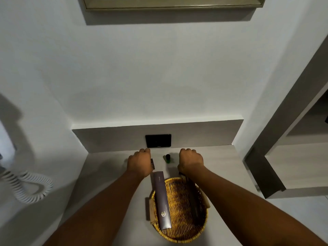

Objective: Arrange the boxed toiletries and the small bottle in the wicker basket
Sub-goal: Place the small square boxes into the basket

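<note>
A round wicker basket (179, 233) sits on the pale counter near me. A long purple-grey box (161, 199) lies slanted across its left side, its far end sticking out over the rim. A second, darker long box (193, 197) lies along the right side, partly under my right forearm. My right hand (190, 161) is closed at that box's far end. My left hand (140, 163) is closed over a small dark box (153, 164), of which only an edge shows. A small green bottle (167, 158) with a black cap stands upright between my hands, beyond the basket.
A black wall plate (158, 140) is set in the grey backsplash just behind my hands. A white coiled cord (30, 187) hangs at the left wall. Grey shelving (276, 157) borders the counter on the right. A framed panel (174, 6) hangs above.
</note>
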A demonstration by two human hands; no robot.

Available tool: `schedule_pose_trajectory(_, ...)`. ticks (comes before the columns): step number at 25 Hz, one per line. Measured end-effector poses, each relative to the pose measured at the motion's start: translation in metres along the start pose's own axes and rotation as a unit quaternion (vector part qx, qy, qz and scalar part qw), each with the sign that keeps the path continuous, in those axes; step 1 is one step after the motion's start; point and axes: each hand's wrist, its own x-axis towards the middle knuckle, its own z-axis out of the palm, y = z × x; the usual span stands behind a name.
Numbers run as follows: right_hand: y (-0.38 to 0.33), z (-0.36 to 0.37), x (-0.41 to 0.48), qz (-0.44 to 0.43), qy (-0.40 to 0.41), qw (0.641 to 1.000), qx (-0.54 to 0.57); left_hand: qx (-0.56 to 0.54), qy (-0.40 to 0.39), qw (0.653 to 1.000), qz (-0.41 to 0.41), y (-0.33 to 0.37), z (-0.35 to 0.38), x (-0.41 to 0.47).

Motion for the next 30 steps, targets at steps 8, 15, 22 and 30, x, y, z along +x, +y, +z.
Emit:
schedule_pose_trajectory(8,-0.011,0.035,0.033,-0.009,-0.065,0.996,-0.058,0.009,-0.108,0.993,0.048,-0.011,0.034,0.032)
schedule_pose_trajectory(15,-0.006,0.054,0.041,0.025,-0.088,0.993,-0.069,-0.042,-0.093,0.994,0.031,-0.016,0.057,0.034)
schedule_pose_trajectory(22,-0.005,0.059,0.045,0.014,-0.064,0.996,-0.068,-0.103,-0.059,0.993,-0.003,-0.017,0.064,0.033)
schedule_pose_trajectory(30,0.008,0.019,0.031,-0.060,0.039,0.997,0.028,-0.226,0.090,0.968,0.067,-0.002,0.007,-0.011)
